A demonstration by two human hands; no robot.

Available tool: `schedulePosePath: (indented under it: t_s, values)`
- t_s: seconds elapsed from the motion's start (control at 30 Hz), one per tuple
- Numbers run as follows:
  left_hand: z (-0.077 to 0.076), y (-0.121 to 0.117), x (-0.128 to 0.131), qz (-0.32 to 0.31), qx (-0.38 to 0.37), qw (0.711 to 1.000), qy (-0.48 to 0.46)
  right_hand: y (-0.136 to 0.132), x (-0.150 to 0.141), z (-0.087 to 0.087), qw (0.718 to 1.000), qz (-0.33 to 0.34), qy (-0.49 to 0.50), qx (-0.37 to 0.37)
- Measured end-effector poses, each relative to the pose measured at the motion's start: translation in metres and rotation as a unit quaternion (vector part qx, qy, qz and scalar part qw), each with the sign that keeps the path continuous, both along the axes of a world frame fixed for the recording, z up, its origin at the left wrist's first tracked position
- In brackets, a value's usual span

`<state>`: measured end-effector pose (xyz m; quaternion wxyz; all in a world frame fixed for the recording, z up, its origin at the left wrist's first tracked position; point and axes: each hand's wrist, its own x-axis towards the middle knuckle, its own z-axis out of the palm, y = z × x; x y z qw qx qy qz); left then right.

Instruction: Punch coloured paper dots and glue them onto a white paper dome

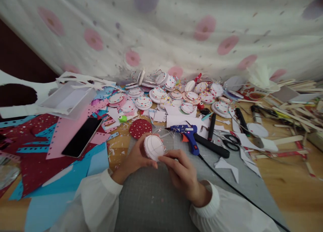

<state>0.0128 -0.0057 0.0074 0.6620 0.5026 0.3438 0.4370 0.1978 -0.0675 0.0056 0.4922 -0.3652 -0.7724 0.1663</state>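
Note:
A small round white paper disc (pixel 153 147), thick like a stack of layers, is held by its rim in my left hand (pixel 137 154), fingers curled around it. Close to the disc's lower right edge, the thumb and fingers of my right hand (pixel 180 171) are pinched together. A thin pale string (pixel 173 143) loops over and beside the disc and runs toward those fingertips; its exact path is blurred. Just behind the disc lies a dark red speckled disc (pixel 140 128). A blue glue gun (pixel 184 129) with a black glue stick rests to the right of my hands.
Beneath my hands is a grey cutting mat (pixel 151 201). Decorated paper discs (pixel 143 102) crowd the back. Left are a phone (pixel 82 138), coloured sheets and a white box (pixel 69 101). Scissors (pixel 230 142), markers, paper scraps, wooden sticks and the gun's cord (pixel 237 188) lie right.

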Motion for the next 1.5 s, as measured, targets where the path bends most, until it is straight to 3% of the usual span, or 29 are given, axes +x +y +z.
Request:
schedulePosePath:
  t_s: [0.4, 1.5]
  values:
    - [-0.003, 0.002, -0.003, -0.016, 0.046, 0.998, 0.041, 0.004, -0.001, 0.006, 0.999, -0.007, -0.008, 0.037]
    - [0.008, 0.001, 0.001, -0.009, 0.010, 1.000, 0.016, 0.004, -0.003, 0.015, 0.999, -0.029, 0.017, 0.020]
